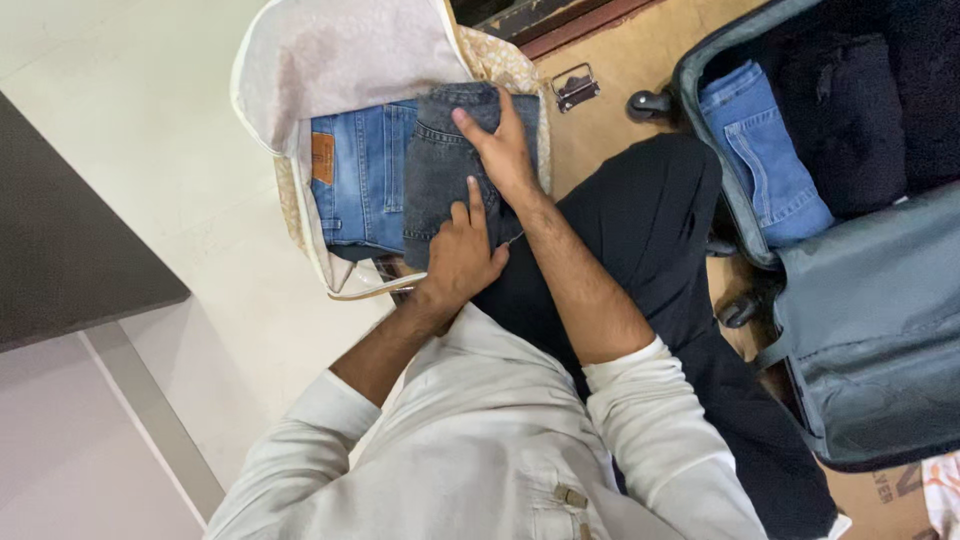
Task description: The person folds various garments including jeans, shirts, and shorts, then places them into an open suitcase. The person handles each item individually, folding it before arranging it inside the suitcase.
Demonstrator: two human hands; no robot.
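A folded pair of dark grey jeans (pixel 435 175) lies in an open cream fabric bag (pixel 300 95), beside folded blue jeans (pixel 355 180) with a brown patch. My right hand (pixel 503 150) lies flat on the far part of the grey jeans, fingers spread. My left hand (pixel 460 255) is on their near edge, with the fingers curled on the cloth and the index finger stretched out. My forearms cross close together above my black-trousered leg (pixel 640 220).
An open grey suitcase (pixel 870 330) lies at the right with folded light blue jeans (pixel 765 150) and dark clothes inside. A dark table top (pixel 60 230) fills the left. Brown cardboard (pixel 620 70) covers the floor beyond the bag.
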